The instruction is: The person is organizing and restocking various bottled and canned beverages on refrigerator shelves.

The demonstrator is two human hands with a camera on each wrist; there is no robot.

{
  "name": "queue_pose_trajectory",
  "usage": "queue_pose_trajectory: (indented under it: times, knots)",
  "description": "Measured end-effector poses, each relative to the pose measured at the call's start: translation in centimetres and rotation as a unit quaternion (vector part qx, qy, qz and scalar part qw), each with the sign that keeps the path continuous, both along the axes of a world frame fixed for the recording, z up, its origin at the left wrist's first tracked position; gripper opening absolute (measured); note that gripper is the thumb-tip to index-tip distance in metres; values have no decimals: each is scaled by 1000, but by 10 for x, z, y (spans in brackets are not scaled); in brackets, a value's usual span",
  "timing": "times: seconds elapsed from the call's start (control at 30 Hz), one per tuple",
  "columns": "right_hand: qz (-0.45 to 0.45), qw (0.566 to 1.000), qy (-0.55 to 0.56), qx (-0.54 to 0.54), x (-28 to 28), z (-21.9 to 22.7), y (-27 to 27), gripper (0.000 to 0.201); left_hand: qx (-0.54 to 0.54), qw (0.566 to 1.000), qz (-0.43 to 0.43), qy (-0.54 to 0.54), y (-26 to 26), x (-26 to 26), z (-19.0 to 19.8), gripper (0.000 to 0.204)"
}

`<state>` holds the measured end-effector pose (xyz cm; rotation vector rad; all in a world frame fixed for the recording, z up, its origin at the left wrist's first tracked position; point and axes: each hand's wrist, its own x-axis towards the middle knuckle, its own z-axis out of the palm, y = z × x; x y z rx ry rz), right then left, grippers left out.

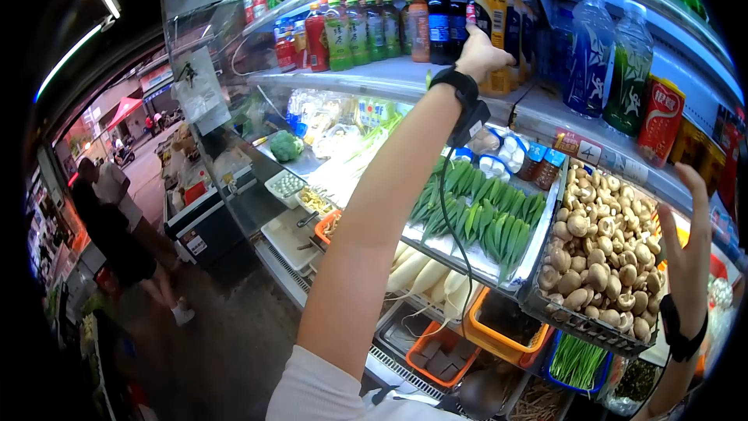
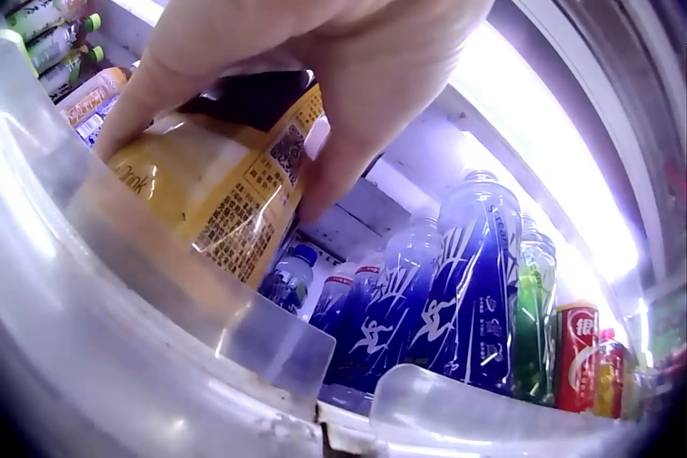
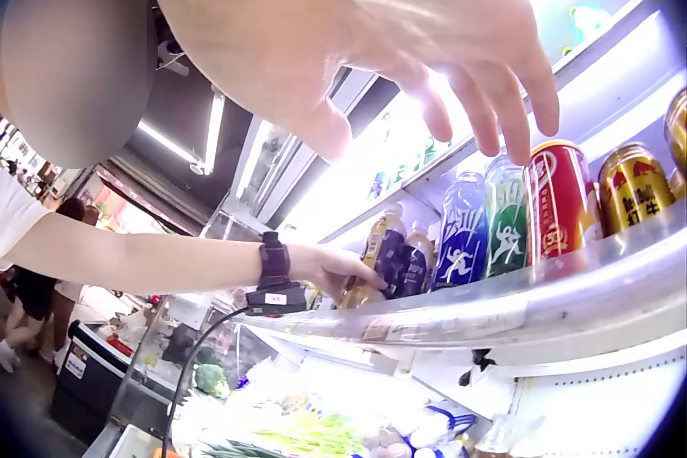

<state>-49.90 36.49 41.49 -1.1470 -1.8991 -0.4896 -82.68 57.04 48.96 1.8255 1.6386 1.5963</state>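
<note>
Yellow and dark, the tall plastic bottle is held by your left hand, thumb and fingers curled round it, at the white shelf; whether its base is touching is hard to tell. Green-labelled bottles stand left, blue-labelled bottles right. Your right hand, fingers spread apart, holds nothing, right of the brown mushrooms.

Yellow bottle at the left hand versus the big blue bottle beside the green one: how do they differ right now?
The yellow bottle is in the left hand's grip; no hand touches the blue bottle.
The yellow bottle has yellow packaging with rows of small dark print, while the blue bottle shows a white figure on blue.
Shared: both are drinks bottles at the lit shelf.
</note>
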Motion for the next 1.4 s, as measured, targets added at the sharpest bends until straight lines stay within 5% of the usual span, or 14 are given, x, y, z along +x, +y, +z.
queue_pose_trajectory:
  times: [0.2, 0.3, 0.37, 0.47, 0.57, 0.73, 0.83, 1.17, 1.4]
  knots:
    - [108, 993, 9, -40, -30, -21, -8, 44, 14, 995, 52, 81, -51, -6, 5, 116]
    - [125, 991, 13, -45, -48, -32, -10, 41, 167, 965, 15, 202, -110, -37, -17, 85]
    - [115, 992, 8, -50, -58, -35, -15, 38, 303, 902, 119, 284, -165, -59, -54, 54]
    - [83, 994, 35, -64, -71, -42, -27, 37, 233, 940, 86, 234, -234, -93, -113, 24]
    - [66, 993, 70, -72, -96, -51, -38, 34, 31, 996, -7, 83, -265, -132, -168, 23]
    - [94, 961, 227, -127, -162, -101, -48, 28, -36, 990, -139, 6, -275, -234, -220, 25]
    - [48, 977, 135, -157, -215, -111, -58, 30, -49, 981, -184, -30, -271, -285, -233, 30]
    - [-13, 985, 109, -136, -273, -72, -35, 31, 24, 977, -206, 44, -208, -329, -172, 33]
    - [-93, 994, 47, -12, -244, -64, 28, 38, 64, 953, -218, 200, -117, -288, -11, 35]
